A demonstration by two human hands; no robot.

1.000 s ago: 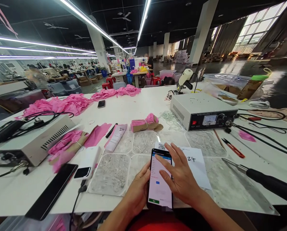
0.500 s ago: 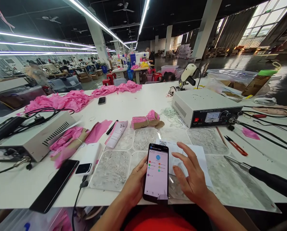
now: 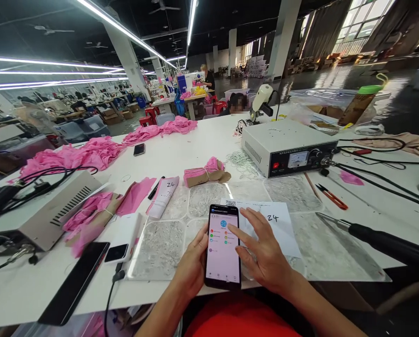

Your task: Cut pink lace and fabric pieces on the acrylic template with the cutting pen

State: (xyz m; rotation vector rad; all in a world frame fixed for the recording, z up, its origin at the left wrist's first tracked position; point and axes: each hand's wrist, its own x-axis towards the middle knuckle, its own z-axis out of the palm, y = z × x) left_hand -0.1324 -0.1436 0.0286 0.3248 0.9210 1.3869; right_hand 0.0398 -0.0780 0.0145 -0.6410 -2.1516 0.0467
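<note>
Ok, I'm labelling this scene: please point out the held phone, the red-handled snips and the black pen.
Held phone [image 3: 221, 258]: head view, just below its screen's middle.
Red-handled snips [image 3: 339, 203]: head view, on the handle.
Black pen [image 3: 153, 191]: head view, on its barrel.

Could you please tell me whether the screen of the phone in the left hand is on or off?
On: the phone in the left hand shows a bright page with a round blue icon.

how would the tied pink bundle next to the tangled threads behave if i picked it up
The pink bundle would probably lift as one piece, since a pale tie cinches it. Its ends would likely flop, as the folds look thin and soft. It seems unlikely to roll, lying fairly flat.
</note>
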